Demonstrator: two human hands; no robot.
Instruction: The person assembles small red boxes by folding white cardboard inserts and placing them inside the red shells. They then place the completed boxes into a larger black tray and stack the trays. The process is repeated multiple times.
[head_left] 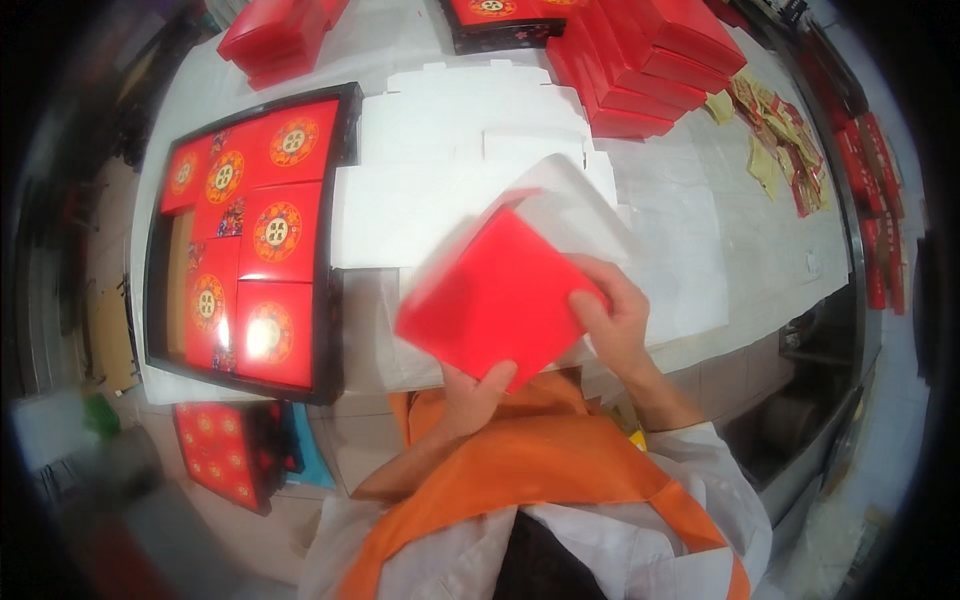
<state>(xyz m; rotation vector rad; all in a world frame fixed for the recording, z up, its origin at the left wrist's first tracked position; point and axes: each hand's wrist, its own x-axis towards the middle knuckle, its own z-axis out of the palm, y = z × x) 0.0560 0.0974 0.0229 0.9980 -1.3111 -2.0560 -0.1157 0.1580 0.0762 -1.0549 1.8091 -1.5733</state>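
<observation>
A red cardboard piece (505, 300), seemingly a gift box part, is tilted above the table in front of me, its plain red face toward me. My left hand (478, 397) grips its near corner, thumb on top. At its right corner my right hand (612, 312) is closed, with the thumb pressed on the red face. A pale, motion-blurred flap or sheet (590, 205) rises behind it; I cannot tell whether the two are joined. Beyond lie flat white card blanks (450, 130).
At left, a dark-rimmed tray (323, 340) holds several red boxes with round floral medallions. Red boxes (650, 75) are stacked at the far right, more (275, 40) at far left. Crumpled red-and-yellow wrappers (790, 150) lie at right. Another box-filled tray (222, 452) sits below the table's left edge.
</observation>
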